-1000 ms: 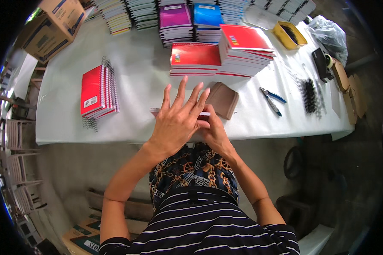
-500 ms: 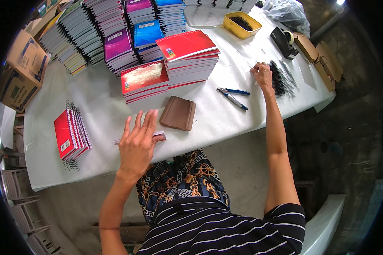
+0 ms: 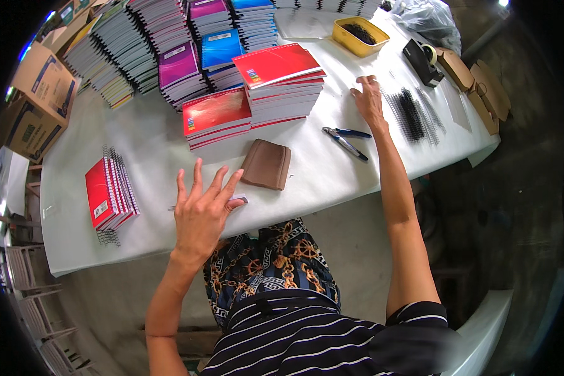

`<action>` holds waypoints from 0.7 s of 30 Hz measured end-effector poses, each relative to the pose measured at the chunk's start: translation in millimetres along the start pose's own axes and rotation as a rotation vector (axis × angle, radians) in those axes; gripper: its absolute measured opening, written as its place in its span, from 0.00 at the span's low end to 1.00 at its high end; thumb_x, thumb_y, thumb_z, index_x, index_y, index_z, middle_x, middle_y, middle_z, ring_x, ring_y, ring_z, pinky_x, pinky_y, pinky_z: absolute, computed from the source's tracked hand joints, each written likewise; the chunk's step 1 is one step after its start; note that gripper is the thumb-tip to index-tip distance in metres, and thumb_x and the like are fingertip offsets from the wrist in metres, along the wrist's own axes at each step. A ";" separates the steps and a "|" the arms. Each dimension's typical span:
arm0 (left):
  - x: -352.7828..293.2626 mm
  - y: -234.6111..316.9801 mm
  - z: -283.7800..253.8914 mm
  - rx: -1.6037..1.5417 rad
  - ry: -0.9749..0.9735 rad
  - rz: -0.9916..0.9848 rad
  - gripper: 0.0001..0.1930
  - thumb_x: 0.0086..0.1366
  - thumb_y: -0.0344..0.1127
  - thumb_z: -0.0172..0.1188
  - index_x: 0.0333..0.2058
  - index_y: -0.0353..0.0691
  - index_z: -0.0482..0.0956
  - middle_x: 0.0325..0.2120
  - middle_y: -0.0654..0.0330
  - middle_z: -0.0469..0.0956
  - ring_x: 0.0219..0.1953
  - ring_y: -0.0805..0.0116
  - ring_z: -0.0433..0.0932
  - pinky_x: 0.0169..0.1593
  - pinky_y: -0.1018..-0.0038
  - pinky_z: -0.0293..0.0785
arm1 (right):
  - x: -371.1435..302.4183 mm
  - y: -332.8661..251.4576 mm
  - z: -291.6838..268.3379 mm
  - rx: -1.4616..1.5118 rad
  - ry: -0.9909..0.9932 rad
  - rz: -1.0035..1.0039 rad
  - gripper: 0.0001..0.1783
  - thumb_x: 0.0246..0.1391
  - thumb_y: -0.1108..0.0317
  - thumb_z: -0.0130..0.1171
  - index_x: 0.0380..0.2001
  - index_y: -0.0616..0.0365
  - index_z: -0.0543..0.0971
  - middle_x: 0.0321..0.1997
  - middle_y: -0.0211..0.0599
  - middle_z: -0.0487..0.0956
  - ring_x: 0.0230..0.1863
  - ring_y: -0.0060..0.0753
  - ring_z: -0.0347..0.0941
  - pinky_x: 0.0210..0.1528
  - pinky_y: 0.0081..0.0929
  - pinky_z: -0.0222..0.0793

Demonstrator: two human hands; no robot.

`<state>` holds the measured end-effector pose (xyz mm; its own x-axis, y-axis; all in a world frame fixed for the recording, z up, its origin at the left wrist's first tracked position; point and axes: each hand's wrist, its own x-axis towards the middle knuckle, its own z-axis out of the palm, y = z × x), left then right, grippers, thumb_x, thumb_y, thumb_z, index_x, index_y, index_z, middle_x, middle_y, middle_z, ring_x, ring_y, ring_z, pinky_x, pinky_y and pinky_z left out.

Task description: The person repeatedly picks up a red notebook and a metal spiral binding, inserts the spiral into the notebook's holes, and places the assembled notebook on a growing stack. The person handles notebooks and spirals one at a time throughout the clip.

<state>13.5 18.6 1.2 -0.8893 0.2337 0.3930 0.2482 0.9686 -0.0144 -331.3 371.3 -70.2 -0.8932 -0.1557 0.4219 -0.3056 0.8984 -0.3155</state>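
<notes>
My left hand point(image 3: 200, 216) is spread open, palm down, over a thin flat piece point(image 3: 240, 199) near the table's front edge. Most of that piece is hidden under the hand. To its right lies a brown block point(image 3: 266, 164) with a ridged edge. My right hand point(image 3: 368, 103) reaches over the table with bent fingers apart and nothing visible in them. Beside it, on the right, lie black binding coils point(image 3: 411, 116) and silver binding coils point(image 3: 432, 116). Blue-handled pliers point(image 3: 348, 143) rest, jaws to the left, just below the right hand.
A stack of red notebooks point(image 3: 279, 94) stands at the middle, with a lower red stack point(image 3: 216, 116) beside it. Coil-bound red notebooks point(image 3: 109, 191) lie at left. Farther back are a purple notebook point(image 3: 178, 64), a yellow tub point(image 3: 360, 37), a tape dispenser point(image 3: 422, 64) and cardboard boxes point(image 3: 41, 100).
My right hand has moved left and slightly away, off the coils, uncovering silver ones beside the black. The fingers of my left hand have spread wider over the same spot.
</notes>
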 end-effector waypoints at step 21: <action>5.9 -8.3 4.3 -0.034 -0.045 -0.011 0.32 0.59 0.45 0.63 0.63 0.58 0.68 0.53 0.66 0.78 0.56 0.56 0.75 0.61 0.49 0.65 | -173.1 -231.9 -85.6 0.815 -0.468 -0.302 0.12 0.50 0.76 0.66 0.40 0.56 0.82 0.33 0.35 0.77 0.29 0.34 0.72 0.31 0.31 0.69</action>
<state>4.5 12.3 -0.3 -0.9082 0.2275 0.3514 0.2508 0.9678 0.0217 -77.6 225.1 2.7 -0.7266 -0.6369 0.2577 -0.5192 0.2633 -0.8131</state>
